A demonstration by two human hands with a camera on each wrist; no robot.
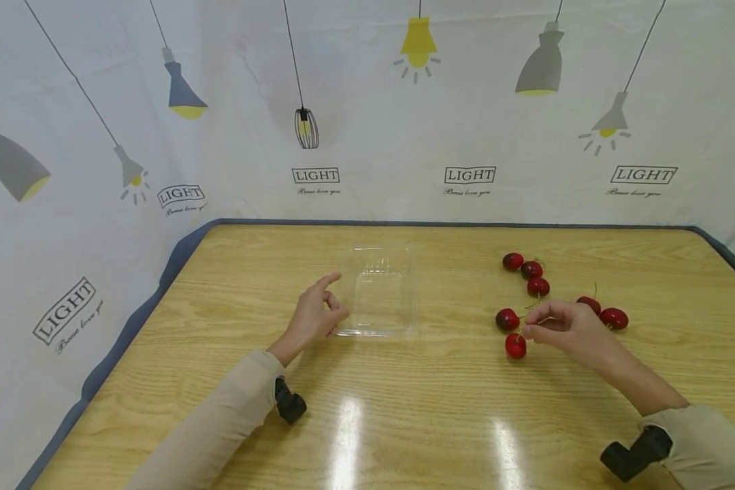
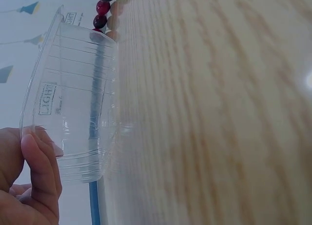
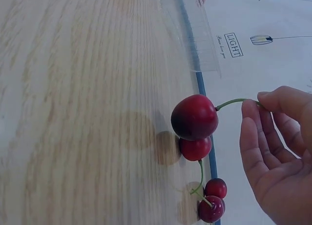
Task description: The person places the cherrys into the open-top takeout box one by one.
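A clear plastic box (image 1: 382, 303) stands open-topped on the table, left of the cherries. My left hand (image 1: 315, 314) is at its left side, and in the left wrist view the thumb and fingers (image 2: 41, 161) pinch the rim. On the right, my right hand (image 1: 578, 333) pinches the thin green stem (image 3: 234, 102) of a dark red cherry (image 3: 195, 116) between thumb and fingertips. That cherry hangs from the stem, its shadow apart from it on the wood. Just behind it lies another cherry (image 1: 507, 319).
Three cherries (image 1: 531, 269) lie in a row farther back on the right. Two more cherries (image 1: 614, 318) sit beyond my right hand, one partly hidden by it. A white cloth (image 1: 392, 197) printed with lamps rises behind the wooden table (image 1: 416, 401).
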